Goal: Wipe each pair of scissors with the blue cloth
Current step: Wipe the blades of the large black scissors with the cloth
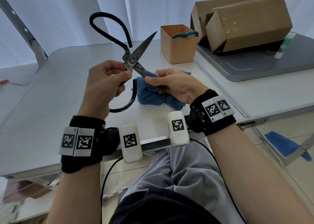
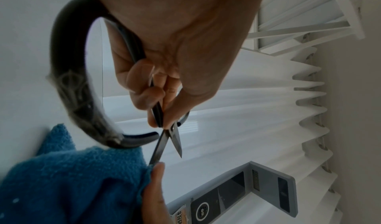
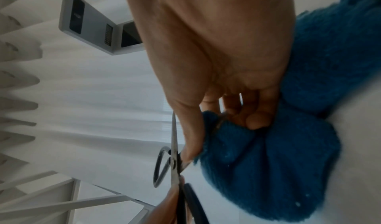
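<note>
Holding: your left hand is clenched round the lower handle of the black scissors, thumb and fingertips pinching just below the pivot; the scissors are lifted off the white table and spread wide.
Wiping hand: your right hand grasps the blue cloth, thumb and fingers pinching a fold of it round the lower blade.
Blades: one blade points up and to the right, bare and stained; the tip of the other is buried in the cloth between your right fingers.
Handles: one big loop rises toward the far edge of the table; the other curves down past your left palm toward the near edge.
Cloth: it is bunched under your right hand, its loose part resting on the table near the middle, closer to the near edge.
Left wrist view: your left fingers close on the dark handle, and the two blades of the scissors cross in an X just beyond them, one running into the cloth.
Right wrist view: your right thumb presses cloth against the blade, beside the pivot of the scissors.
Second pair: teal-handled scissors stand in the orange box by the far right corner of the table.
Neighbouring grey table: a cardboard box lies on its side there, a white bottle upright beside it.
</note>
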Demonstrator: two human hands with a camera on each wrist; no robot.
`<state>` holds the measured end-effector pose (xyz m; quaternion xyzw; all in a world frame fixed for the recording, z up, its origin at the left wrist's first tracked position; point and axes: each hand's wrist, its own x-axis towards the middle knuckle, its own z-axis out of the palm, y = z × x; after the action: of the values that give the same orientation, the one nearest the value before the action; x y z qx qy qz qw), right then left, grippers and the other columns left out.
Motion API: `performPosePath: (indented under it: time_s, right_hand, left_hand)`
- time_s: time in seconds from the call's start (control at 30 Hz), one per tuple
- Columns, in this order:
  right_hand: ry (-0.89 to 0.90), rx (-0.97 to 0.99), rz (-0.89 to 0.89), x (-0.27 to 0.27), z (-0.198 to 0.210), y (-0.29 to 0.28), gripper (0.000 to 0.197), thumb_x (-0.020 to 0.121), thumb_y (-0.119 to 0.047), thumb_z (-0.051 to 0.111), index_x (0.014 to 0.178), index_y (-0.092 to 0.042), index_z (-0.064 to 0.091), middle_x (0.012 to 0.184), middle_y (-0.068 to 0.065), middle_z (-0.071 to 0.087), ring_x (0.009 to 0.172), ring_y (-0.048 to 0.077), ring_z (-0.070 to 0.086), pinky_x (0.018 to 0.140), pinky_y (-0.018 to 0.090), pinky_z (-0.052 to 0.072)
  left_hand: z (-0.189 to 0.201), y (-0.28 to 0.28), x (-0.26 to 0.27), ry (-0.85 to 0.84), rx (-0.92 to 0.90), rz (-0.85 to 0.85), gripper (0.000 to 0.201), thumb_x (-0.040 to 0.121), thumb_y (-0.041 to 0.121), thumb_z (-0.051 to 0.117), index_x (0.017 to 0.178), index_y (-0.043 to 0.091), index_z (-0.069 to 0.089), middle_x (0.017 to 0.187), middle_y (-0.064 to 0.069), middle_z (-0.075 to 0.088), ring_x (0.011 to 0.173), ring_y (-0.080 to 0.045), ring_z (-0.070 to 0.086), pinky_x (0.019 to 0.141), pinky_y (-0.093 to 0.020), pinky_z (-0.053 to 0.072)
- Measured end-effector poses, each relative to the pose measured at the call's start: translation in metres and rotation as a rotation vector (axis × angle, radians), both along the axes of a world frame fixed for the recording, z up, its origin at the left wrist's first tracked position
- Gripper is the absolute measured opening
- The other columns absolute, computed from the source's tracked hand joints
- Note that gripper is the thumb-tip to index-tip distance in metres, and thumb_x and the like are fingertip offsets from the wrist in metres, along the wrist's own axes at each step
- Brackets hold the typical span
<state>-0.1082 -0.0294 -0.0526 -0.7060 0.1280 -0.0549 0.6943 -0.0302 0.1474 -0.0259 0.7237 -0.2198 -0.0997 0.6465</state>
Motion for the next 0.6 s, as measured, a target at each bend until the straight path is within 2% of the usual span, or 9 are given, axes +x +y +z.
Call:
performPosePath:
  time_s: [0.1, 0.17, 0.23, 0.4, 0.6]
  right_hand:
    - [-0.034, 0.020, -0.013, 0.0013, -0.0028, -0.0010, 0.023, 0.089, -0.016, 0.069, 0.069, -0.016, 0.058, 0.071, -0.001, 0.055, 0.069, 0.010, 0.050, 0.067, 0.022, 0.042]
    - [-0.035, 0.041, 0.027, -0.0003, -0.0017, -0.0039, 0.013, 0.091, -0.007, 0.065, 0.080, -0.012, 0.064, 0.077, 0.000, 0.059, 0.075, 0.010, 0.053, 0.070, 0.022, 0.043]
    - [-0.012, 0.029, 0.045, -0.0017, -0.0002, -0.0052, 0.006, 0.092, -0.006, 0.063, 0.088, -0.009, 0.066, 0.082, 0.002, 0.060, 0.077, 0.011, 0.054, 0.070, 0.020, 0.045]
    - [0.007, -0.019, -0.008, 0.0014, -0.0014, -0.0003, 0.019, 0.089, -0.021, 0.071, 0.074, -0.014, 0.060, 0.072, -0.001, 0.053, 0.064, 0.008, 0.047, 0.060, 0.020, 0.041]
    - [-0.003, 0.021, 0.039, -0.0016, -0.0023, -0.0051, 0.012, 0.090, -0.006, 0.066, 0.080, -0.010, 0.062, 0.077, 0.001, 0.057, 0.075, 0.012, 0.051, 0.070, 0.021, 0.044]
  left_hand:
    - [0.0012, 0.0009, 0.0025, -0.002, -0.002, 0.015, 0.013, 0.086, 0.006, 0.069, 0.098, 0.010, 0.068, 0.082, -0.002, 0.068, 0.047, -0.008, 0.046, 0.049, -0.018, 0.039]
    - [0.0012, 0.0018, 0.0036, -0.004, -0.006, 0.022, 0.013, 0.086, 0.006, 0.069, 0.098, 0.009, 0.068, 0.083, -0.004, 0.068, 0.048, -0.008, 0.046, 0.049, -0.018, 0.039]
    - [0.0003, 0.0024, 0.0040, -0.005, -0.009, 0.026, 0.014, 0.086, 0.006, 0.069, 0.099, 0.009, 0.068, 0.084, -0.004, 0.067, 0.048, -0.008, 0.046, 0.049, -0.018, 0.039]
    - [0.0005, 0.0030, 0.0058, -0.006, -0.018, 0.033, 0.014, 0.085, 0.007, 0.069, 0.099, 0.009, 0.069, 0.083, -0.004, 0.067, 0.050, -0.009, 0.045, 0.051, -0.019, 0.039]
    - [0.0003, 0.0045, 0.0065, -0.005, -0.009, 0.030, 0.012, 0.085, 0.006, 0.069, 0.096, 0.011, 0.068, 0.081, -0.002, 0.068, 0.049, -0.009, 0.045, 0.050, -0.019, 0.038]
